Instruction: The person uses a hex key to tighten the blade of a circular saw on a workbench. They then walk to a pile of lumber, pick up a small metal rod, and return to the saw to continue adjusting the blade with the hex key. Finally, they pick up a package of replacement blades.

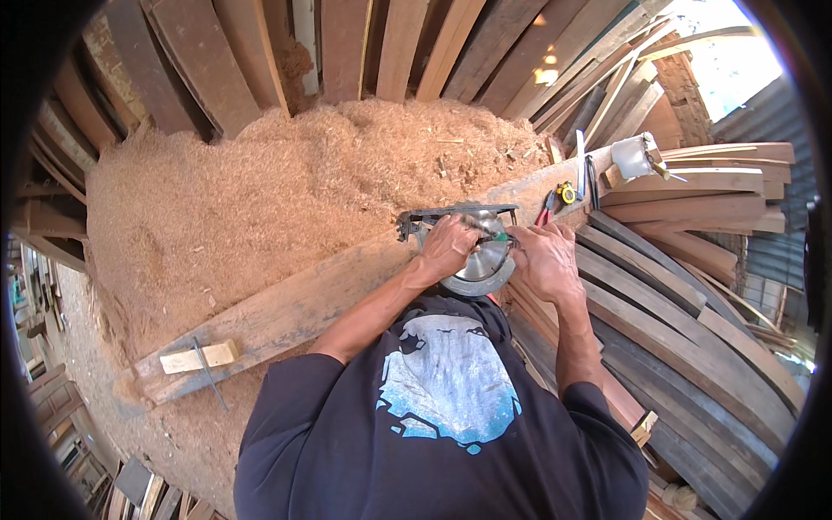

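A circular saw (494, 267) rests tipped over on the plank bench in front of my body, its round metal blade exposed and its flat base plate along the far side. My left hand (451, 244) reaches over the blade from the left, fingers bent near the blade's centre. At the blade's right side, my right hand (549, 260) has its thumb and fingers drawn together. Between the fingertips shows a small green piece (501, 236) on a thin dark tool, too small to name. What each hand grips is partly hidden by the fingers.
Red-handled pliers (546, 208), a yellow tape measure (567, 193) and a metal square (581, 156) lie right of the saw. A wood block (198, 356) sits at the plank's (286, 316) left end. Sawdust (243, 208) is heaped behind; stacked boards (693, 321) stand right.
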Demonstrator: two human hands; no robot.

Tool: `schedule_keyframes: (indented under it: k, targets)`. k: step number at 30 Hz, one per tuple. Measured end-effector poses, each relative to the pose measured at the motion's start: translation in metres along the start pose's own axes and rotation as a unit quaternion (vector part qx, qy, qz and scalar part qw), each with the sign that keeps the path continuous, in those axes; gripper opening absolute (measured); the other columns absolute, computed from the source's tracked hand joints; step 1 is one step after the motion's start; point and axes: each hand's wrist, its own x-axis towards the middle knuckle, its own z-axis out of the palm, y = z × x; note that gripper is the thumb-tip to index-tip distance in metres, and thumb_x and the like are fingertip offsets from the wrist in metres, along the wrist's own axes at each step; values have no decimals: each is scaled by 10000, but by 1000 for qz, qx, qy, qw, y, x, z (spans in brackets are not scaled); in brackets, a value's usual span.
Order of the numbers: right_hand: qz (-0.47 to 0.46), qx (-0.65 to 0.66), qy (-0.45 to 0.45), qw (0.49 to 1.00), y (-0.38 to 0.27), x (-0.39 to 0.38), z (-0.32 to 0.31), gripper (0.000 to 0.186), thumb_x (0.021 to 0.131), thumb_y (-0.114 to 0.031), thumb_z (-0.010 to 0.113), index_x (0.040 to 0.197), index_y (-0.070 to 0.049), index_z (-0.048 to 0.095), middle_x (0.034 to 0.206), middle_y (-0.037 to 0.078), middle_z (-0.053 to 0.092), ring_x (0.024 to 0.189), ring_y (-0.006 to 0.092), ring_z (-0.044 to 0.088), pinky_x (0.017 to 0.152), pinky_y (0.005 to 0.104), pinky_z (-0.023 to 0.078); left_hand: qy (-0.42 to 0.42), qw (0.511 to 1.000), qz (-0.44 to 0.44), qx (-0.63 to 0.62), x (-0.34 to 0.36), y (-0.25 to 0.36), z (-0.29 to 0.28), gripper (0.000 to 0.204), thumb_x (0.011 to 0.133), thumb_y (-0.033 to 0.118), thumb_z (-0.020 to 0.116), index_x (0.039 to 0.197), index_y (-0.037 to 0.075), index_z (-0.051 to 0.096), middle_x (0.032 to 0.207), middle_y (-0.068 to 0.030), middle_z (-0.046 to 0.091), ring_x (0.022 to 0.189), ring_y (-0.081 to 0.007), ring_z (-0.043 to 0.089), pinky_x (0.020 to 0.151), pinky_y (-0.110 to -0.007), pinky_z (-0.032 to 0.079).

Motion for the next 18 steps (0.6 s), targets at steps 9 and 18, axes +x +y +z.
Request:
schedule_keyframes:
  k: [9, 18]
  targets:
    - [35, -86, -189, 978, -11, 41, 10, 332, 901, -296, 689, 1143, -72, 726, 906, 204, 744, 978, 387, 709, 1004, 561, 416, 93, 993, 67, -27, -1, -4, 8, 274, 758, 105, 812, 1007, 75, 702, 954, -119, 681, 992, -339, 654, 861, -449, 505]
    - [-73, -156, 129, 977, -19, 20, -10, 325, 907, -149, 613, 1209, -59, 690, 1003, 189, 739, 1192, 400, 595, 1098, 546, 372, -9, 999, 3, -34, 5, -3, -3, 180, 798, 136, 775, 961, 79, 723, 963, -98, 688, 941, -320, 650, 825, -434, 503]
